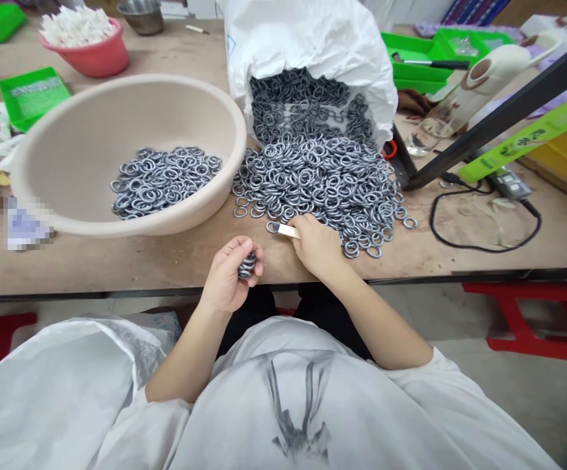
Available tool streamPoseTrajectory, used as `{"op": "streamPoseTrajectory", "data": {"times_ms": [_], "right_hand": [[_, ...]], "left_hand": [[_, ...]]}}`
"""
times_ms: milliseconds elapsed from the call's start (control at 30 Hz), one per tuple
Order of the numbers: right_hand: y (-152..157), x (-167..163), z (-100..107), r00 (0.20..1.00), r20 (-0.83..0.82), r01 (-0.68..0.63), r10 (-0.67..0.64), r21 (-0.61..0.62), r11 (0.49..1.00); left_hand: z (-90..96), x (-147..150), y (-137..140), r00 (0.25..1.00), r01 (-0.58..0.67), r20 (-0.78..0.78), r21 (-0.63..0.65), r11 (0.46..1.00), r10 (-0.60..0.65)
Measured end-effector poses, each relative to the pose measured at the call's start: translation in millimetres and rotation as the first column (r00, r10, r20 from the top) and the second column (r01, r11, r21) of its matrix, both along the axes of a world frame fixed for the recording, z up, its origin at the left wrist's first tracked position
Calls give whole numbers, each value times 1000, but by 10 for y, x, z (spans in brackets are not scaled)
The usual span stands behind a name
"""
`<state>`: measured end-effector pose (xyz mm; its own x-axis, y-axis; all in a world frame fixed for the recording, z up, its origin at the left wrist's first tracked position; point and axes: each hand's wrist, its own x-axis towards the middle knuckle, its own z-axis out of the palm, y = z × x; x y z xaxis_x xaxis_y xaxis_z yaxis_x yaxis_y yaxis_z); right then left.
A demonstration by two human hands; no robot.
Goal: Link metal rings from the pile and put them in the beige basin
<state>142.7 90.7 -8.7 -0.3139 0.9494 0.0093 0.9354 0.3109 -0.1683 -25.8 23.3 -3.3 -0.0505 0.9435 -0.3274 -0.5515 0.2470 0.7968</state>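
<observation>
Several dark metal rings (246,266) are stacked in my left hand (229,271), its fingers wrapped round them just above the table's front edge. My right hand (317,245) grips a small tool with a pale flat handle (289,231) and a dark tip. That tip meets a single ring (271,226) lying at the front of a large heap of loose rings (317,183). The heap spills out of a white sack (312,39) lying open on its side. To the left, a big beige basin (131,98) holds a smaller pile of rings (170,176).
A black slanted post (489,117) and a looped black cable (483,248) are at the right. Behind the basin are a red bowl of white pieces (97,55) and a green tray (36,98). Red stools (537,313) and a white bag (53,391) flank me below the table.
</observation>
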Motion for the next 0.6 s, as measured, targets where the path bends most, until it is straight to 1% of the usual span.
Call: {"op": "streamPoseTrajectory", "data": {"times_ms": [133,233,367,433,500,567,600], "right_hand": [[-28,75,-12,999,26,42,-43,16,999],[-32,114,-11,998,63,32,-31,-3,999],[-28,64,32,1000,-12,-12,12,18,1000],[-14,-17,57,997,-36,-75,75,10,997],[16,-105,73,991,-20,-129,129,-23,991],[57,-164,78,990,-8,-141,140,-59,988],[75,-174,78,991,-34,-132,130,-71,989]], "left_hand": [[-16,47,4,998,2,-58,19,1000,-1],[-40,76,5,995,-1,-104,58,998,7],[-47,111,15,992,-12,-122,110,994,26],[-38,115,23,992,-54,-106,132,990,68],[-26,104,31,986,-119,-95,155,981,135],[-22,85,35,975,-174,-110,172,970,194],[-25,76,35,968,-191,-129,173,966,214]]}}
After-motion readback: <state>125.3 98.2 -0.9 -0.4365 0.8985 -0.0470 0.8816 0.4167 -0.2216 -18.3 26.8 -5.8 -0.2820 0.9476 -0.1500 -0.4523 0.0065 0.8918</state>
